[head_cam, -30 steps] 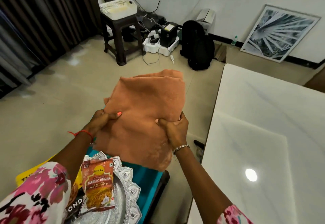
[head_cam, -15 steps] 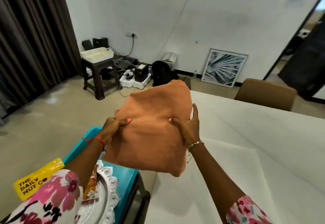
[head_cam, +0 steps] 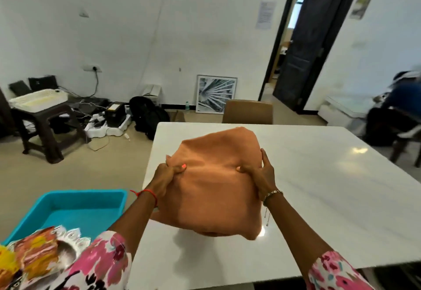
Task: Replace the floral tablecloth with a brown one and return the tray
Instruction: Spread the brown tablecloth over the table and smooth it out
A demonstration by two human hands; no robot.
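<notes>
Brown tablecloth, no readable writing

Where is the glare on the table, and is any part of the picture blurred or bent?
Head view: glare spots on the white table at right and under the brown cloth; right edge by the seated person smeared; walls and door bowed by the wide lens.

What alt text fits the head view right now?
Both hands, left hand and right hand, hold a folded brown cloth above a bare white table. A silver tray with snack packets sits at lower left.
</notes>
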